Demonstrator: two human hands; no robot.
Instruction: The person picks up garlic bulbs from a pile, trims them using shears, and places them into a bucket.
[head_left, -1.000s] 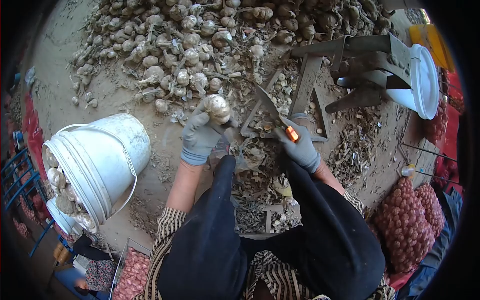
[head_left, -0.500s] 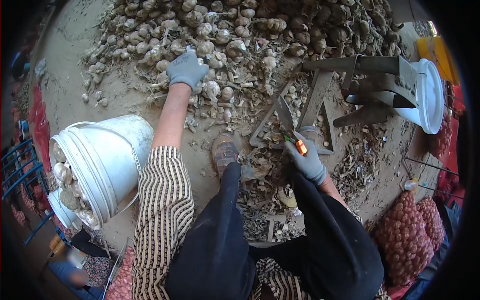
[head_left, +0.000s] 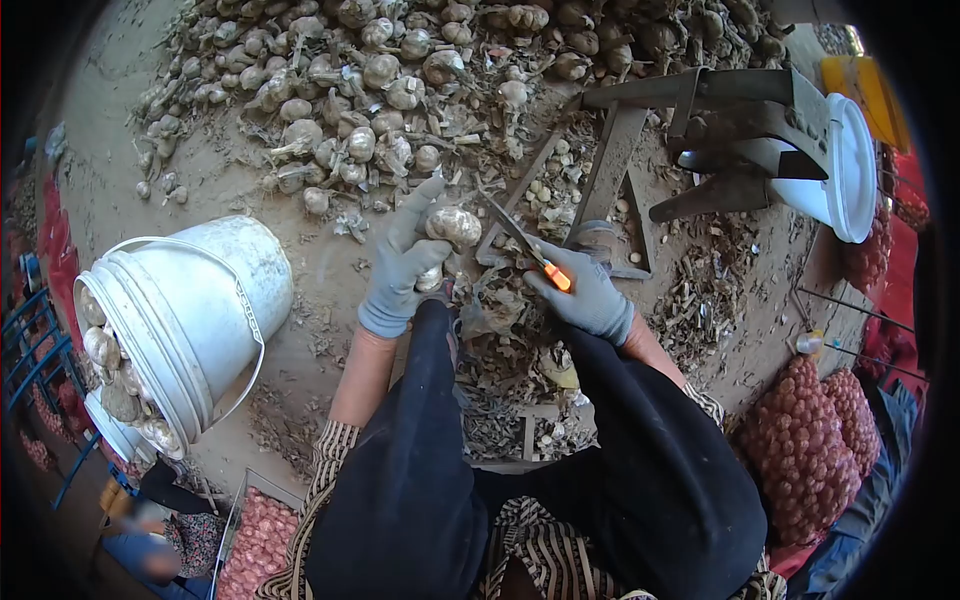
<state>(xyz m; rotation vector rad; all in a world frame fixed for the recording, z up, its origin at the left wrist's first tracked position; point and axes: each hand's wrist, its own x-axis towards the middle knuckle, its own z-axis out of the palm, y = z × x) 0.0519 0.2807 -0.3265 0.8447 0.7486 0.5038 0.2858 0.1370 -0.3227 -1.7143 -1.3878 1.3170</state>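
My left hand, in a grey glove, is closed around garlic; one bulb shows at the fingertips and another pale piece shows lower in the palm. Facing it, my gloved right hand grips a knife by its orange handle, the blade pointing up and left towards the bulb. A small gap separates blade and garlic. Beyond both hands lies a large heap of garlic bulbs with dry stalks. The metal frame stands just past my right hand.
At left a white bucket holds garlic bulbs. A white bucket and a yellow one are at the upper right. Filled red net sacks lie lower right. Another person is at the lower left. Trimmings litter the floor.
My left hand has come back from the heap towards my knees and now holds garlic. My right hand has moved left and slightly up with the knife, bringing the blade near the bulb.
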